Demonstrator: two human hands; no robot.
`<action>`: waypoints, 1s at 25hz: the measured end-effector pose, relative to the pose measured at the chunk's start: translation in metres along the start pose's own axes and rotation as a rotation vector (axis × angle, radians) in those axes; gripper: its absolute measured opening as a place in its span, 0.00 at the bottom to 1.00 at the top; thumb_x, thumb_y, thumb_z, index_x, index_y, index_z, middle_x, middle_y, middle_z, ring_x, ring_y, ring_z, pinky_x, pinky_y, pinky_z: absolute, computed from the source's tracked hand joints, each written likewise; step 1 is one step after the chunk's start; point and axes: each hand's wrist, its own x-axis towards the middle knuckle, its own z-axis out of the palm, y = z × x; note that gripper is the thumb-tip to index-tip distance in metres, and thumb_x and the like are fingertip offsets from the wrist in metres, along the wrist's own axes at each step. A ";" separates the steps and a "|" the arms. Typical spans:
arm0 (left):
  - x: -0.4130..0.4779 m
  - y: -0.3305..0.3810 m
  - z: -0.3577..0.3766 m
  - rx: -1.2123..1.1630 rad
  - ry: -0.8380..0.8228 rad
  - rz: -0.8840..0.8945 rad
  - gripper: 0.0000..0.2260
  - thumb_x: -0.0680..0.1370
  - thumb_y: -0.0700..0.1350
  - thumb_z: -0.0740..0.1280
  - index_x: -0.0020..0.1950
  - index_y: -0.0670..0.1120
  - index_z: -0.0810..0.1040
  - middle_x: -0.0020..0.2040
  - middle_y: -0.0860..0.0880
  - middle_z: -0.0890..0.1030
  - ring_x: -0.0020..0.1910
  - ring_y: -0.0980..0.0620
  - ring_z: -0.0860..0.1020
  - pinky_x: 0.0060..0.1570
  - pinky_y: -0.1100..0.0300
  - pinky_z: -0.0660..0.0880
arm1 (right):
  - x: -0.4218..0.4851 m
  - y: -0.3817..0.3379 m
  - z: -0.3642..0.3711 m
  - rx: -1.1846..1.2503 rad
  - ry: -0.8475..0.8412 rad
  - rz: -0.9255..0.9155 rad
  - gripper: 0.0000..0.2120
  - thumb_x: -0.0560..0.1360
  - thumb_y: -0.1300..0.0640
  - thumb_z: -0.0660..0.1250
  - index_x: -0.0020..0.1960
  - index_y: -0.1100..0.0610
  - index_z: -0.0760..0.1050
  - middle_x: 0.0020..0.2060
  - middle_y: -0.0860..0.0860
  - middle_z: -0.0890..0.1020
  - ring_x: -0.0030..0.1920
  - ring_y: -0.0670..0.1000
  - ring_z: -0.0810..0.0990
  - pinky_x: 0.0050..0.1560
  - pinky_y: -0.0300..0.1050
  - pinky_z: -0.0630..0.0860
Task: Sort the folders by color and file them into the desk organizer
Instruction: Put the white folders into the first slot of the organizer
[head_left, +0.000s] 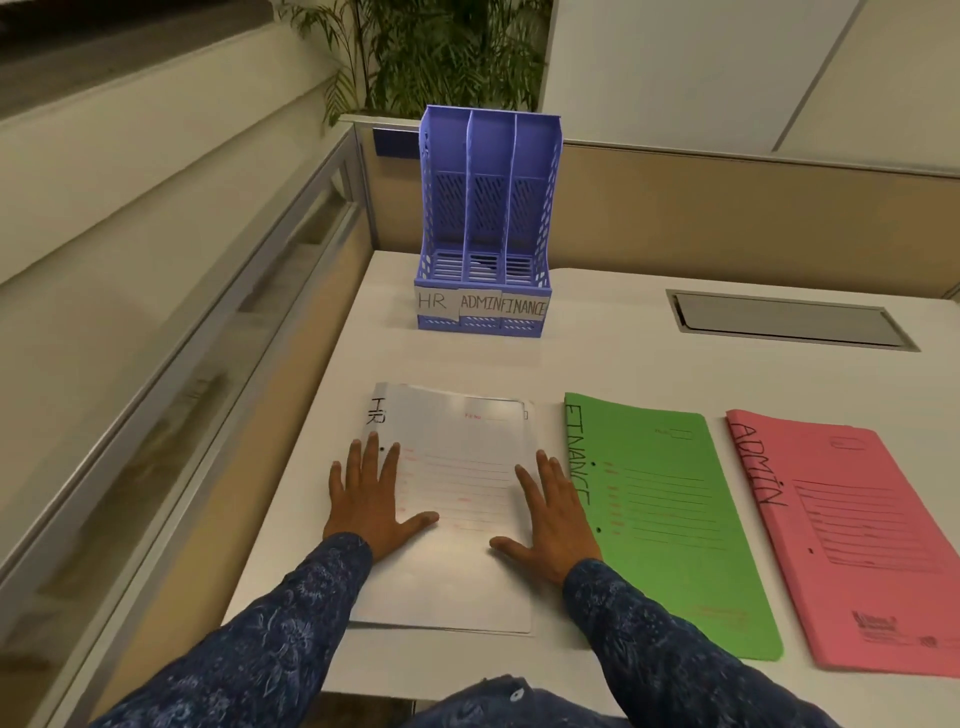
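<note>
White HR folder (462, 493) lies flat on the counter (623, 364) directly before the blue desk organizer (488, 208), left grip (371, 499) and right grip (550, 512) both resting flat-palmed on its cover, fingers extended, clasping nothing.

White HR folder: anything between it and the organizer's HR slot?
Nothing visible. Only bare desk lies between the white folder and the organizer; its left slot, labelled HR, looks empty. The left hand and right hand lie flat at the folder's side edges.
</note>
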 end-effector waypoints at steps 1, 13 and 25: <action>-0.001 -0.006 0.001 -0.045 -0.009 -0.028 0.54 0.66 0.80 0.54 0.79 0.51 0.36 0.79 0.44 0.34 0.78 0.43 0.36 0.75 0.41 0.39 | 0.001 -0.006 0.003 -0.015 -0.011 -0.008 0.51 0.69 0.25 0.58 0.80 0.48 0.41 0.75 0.50 0.28 0.77 0.53 0.32 0.76 0.50 0.36; -0.015 -0.014 0.001 -0.484 0.055 -0.138 0.47 0.71 0.60 0.73 0.79 0.47 0.49 0.75 0.43 0.62 0.73 0.43 0.62 0.73 0.44 0.58 | -0.011 -0.032 0.026 -0.063 -0.216 0.127 0.50 0.69 0.22 0.51 0.80 0.47 0.38 0.77 0.55 0.31 0.77 0.57 0.31 0.75 0.55 0.35; -0.002 -0.019 -0.056 -1.270 -0.051 -0.217 0.15 0.80 0.42 0.67 0.66 0.44 0.70 0.57 0.44 0.79 0.50 0.49 0.79 0.47 0.57 0.78 | -0.009 -0.029 0.006 0.083 -0.138 0.109 0.54 0.66 0.21 0.56 0.80 0.49 0.42 0.80 0.53 0.40 0.79 0.53 0.39 0.76 0.51 0.38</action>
